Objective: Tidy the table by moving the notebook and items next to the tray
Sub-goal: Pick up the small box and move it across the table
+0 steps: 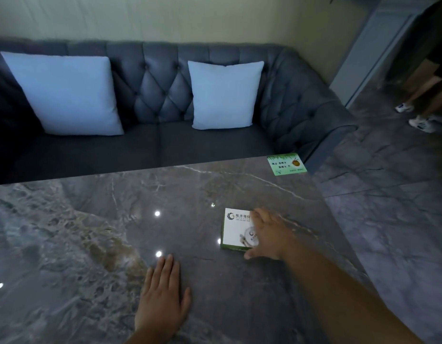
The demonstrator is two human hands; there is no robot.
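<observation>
step: right hand (267,234) fingers spread over notebook (236,229), grip unclear | left hand (163,296) flat on table (91,244) | next: probably slide it, no tray visible

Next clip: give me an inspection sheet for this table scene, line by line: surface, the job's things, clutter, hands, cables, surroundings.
Surface: glossy grey marble table, light spots reflected on it.
Job's things: white notebook with green edges lies flat near the right edge; no tray in view.
Clutter: green card at the far right corner.
Hands: right hand rests over the notebook, thumb at its near edge, fingers at the far side; left hand flat on the table, holding nothing.
Cables: nothing seen.
Surroundings: dark tufted sofa with two pale cushions behind the table; another person's legs at far right.
</observation>
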